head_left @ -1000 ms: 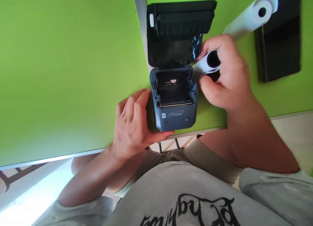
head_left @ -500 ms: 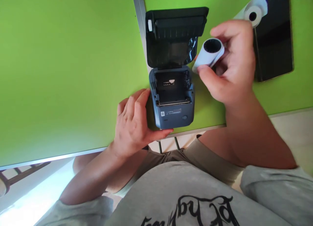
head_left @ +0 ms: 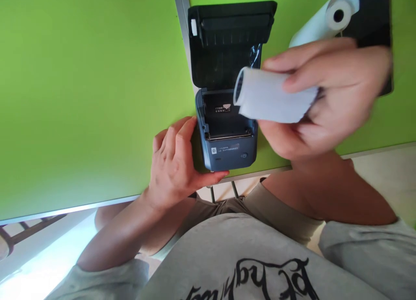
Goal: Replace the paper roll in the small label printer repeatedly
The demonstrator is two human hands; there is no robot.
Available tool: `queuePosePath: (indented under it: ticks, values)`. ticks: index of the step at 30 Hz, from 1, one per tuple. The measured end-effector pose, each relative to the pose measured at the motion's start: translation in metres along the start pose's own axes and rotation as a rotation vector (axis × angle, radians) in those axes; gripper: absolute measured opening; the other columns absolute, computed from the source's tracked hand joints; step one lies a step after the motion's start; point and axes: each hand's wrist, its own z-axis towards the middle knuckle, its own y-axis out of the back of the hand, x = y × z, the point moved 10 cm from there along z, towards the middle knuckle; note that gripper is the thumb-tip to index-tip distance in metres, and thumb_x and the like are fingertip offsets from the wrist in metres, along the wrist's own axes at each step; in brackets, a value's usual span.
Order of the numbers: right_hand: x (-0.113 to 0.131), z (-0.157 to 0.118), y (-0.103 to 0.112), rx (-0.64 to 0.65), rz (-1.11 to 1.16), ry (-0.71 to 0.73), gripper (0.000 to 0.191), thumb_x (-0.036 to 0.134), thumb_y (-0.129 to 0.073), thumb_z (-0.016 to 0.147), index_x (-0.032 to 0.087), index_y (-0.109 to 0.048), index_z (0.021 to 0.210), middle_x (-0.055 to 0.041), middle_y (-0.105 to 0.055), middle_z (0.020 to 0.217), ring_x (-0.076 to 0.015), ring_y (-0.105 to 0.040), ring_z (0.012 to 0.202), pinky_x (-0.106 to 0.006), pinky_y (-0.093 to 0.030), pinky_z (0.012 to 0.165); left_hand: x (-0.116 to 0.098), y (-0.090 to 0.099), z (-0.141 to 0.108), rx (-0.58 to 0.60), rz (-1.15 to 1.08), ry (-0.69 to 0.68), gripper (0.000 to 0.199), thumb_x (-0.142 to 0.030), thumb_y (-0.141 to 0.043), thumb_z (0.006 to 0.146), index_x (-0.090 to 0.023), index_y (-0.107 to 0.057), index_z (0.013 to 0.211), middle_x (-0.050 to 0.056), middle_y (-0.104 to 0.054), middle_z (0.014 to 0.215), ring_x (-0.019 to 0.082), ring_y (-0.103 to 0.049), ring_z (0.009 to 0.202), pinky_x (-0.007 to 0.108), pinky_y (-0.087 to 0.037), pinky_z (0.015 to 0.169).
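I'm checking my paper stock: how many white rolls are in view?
2: one roll in the right hand, the other roll on the green table beyond that hand, near the dark flat device.

The right hand point(head_left: 341, 96) has swung outward and now hides much of the dark slab point(head_left: 370, 20). Its small paper roll point(head_left: 276, 94) has tipped sideways, the hollow end turned from upward to leftward, and now overlaps the printer's point(head_left: 229, 157) right side from here, its ragged paper edge showing.
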Motion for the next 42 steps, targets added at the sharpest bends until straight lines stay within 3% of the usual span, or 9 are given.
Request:
queuePosePath:
  ticks: [3, 4, 8, 16, 22, 30, 34, 39, 42]
  values:
    - [0.021, -0.007, -0.009, -0.011, -0.020, 0.301, 0.017, 0.027, -0.067, 0.081, 0.029, -0.058, 0.095, 0.0008, -0.076, 0.105, -0.0200, -0.074, 0.101, -0.039, -0.066, 0.087, 0.002, 0.001, -0.001, -0.022, -0.012, -0.009, 0.099, -0.085, -0.058, 0.083, -0.022, -0.032, 0.155, 0.016, -0.066, 0.134, 0.035, -0.068, 0.117, 0.050, -0.050, 0.096]
    - [0.022, -0.008, -0.013, 0.010, -0.050, 0.341, 0.016, 0.025, -0.066, 0.082, 0.029, -0.057, 0.095, 0.0004, -0.077, 0.105, -0.0194, -0.075, 0.099, -0.038, -0.066, 0.084, 0.003, 0.000, -0.001, -0.020, -0.012, -0.008, 0.100, -0.084, -0.059, 0.082, -0.023, -0.032, 0.156, 0.015, -0.066, 0.135, 0.036, -0.068, 0.117, 0.050, -0.050, 0.096]
    - [0.010, -0.006, -0.025, 0.097, -0.140, 0.267, 0.010, 0.028, -0.064, 0.088, 0.028, -0.055, 0.092, -0.0014, -0.076, 0.108, -0.0212, -0.074, 0.100, -0.041, -0.066, 0.082, 0.004, -0.003, -0.001, 0.007, 0.006, -0.005, 0.103, -0.086, -0.058, 0.081, -0.022, -0.028, 0.157, 0.013, -0.066, 0.136, 0.036, -0.067, 0.118, 0.049, -0.049, 0.097]
    - [0.009, -0.003, -0.028, 0.167, -0.128, 0.226, 0.005, 0.025, -0.059, 0.093, 0.027, -0.060, 0.088, -0.0013, -0.076, 0.103, -0.0188, -0.074, 0.097, -0.039, -0.066, 0.085, 0.000, 0.000, 0.001, 0.023, 0.005, 0.014, 0.098, -0.081, -0.058, 0.086, -0.025, -0.025, 0.159, 0.016, -0.064, 0.137, 0.034, -0.066, 0.121, 0.052, -0.051, 0.098]
    - [0.005, -0.006, -0.021, 0.082, -0.004, 0.247, 0.009, 0.021, -0.063, 0.091, 0.028, -0.061, 0.096, -0.0002, -0.075, 0.103, -0.0182, -0.074, 0.100, -0.037, -0.066, 0.084, -0.002, 0.002, 0.001, -0.020, 0.019, -0.036, 0.100, -0.084, -0.059, 0.083, -0.018, -0.034, 0.154, 0.017, -0.067, 0.133, 0.033, -0.068, 0.114, 0.050, -0.053, 0.093]
    - [-0.004, -0.005, -0.013, -0.038, 0.096, 0.134, 0.011, 0.024, -0.067, 0.089, 0.029, -0.057, 0.090, 0.0016, -0.066, 0.096, -0.0166, -0.069, 0.097, -0.038, -0.069, 0.087, 0.002, -0.002, -0.001, 0.014, 0.005, 0.001, 0.103, -0.083, -0.064, 0.079, -0.023, -0.029, 0.155, 0.017, -0.066, 0.136, 0.034, -0.066, 0.121, 0.046, -0.047, 0.101]
    - [0.007, -0.006, -0.013, -0.025, 0.147, 0.170, 0.013, 0.021, -0.069, 0.087, 0.027, -0.057, 0.088, 0.0000, -0.061, 0.095, -0.0145, -0.065, 0.094, -0.034, -0.070, 0.083, 0.000, 0.000, -0.001, 0.004, 0.000, -0.009, 0.102, -0.081, -0.064, 0.082, -0.021, -0.027, 0.156, 0.018, -0.066, 0.135, 0.034, -0.067, 0.119, 0.047, -0.049, 0.098]
    - [0.014, -0.011, -0.023, 0.063, 0.184, 0.178, 0.013, 0.020, -0.068, 0.089, 0.025, -0.056, 0.090, -0.0001, -0.059, 0.101, -0.0139, -0.066, 0.099, -0.037, -0.071, 0.089, -0.005, 0.005, -0.002, -0.022, -0.028, -0.041, 0.101, -0.075, -0.067, 0.085, -0.024, -0.023, 0.160, 0.021, -0.052, 0.153, 0.039, -0.058, 0.138, 0.052, -0.051, 0.103]
    - [0.017, -0.012, -0.024, 0.074, 0.194, 0.214, 0.015, 0.018, -0.070, 0.089, 0.024, -0.056, 0.090, 0.0000, -0.059, 0.101, -0.0130, -0.067, 0.098, -0.037, -0.071, 0.091, -0.007, 0.003, -0.003, -0.011, 0.004, -0.063, 0.097, -0.074, -0.066, 0.086, -0.027, -0.024, 0.161, 0.019, -0.053, 0.155, 0.039, -0.054, 0.143, 0.053, -0.051, 0.105]
